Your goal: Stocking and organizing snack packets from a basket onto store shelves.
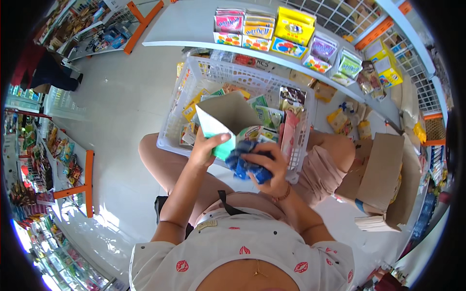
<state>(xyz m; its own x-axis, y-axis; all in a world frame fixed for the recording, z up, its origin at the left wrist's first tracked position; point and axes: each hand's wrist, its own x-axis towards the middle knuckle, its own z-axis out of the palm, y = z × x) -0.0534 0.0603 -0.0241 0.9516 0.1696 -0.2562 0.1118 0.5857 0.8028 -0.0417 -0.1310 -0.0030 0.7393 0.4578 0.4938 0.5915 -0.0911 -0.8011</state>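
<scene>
My left hand (205, 147) grips a small cardboard display box (216, 127), white and green outside and grey inside, tilted with its opening away from me. In my right hand (271, 163) is a bunched blue patterned cloth (247, 162), held against or close beside the box's lower right side; contact is hard to tell. Both hands are over the near side of a white plastic basket (236, 71). Inside the basket lie green packets (269, 116), a yellow packet (196, 103), a dark brown pouch (292, 98) and a pink packet (289, 136).
Beyond the basket runs a white shelf (178, 31) bearing several boxes of sachets (256, 31) and a yellow box (295, 27). An opened cardboard carton (382, 174) stands at my right. Stocked racks (72, 167) line the left, where a person's leg (54, 71) shows.
</scene>
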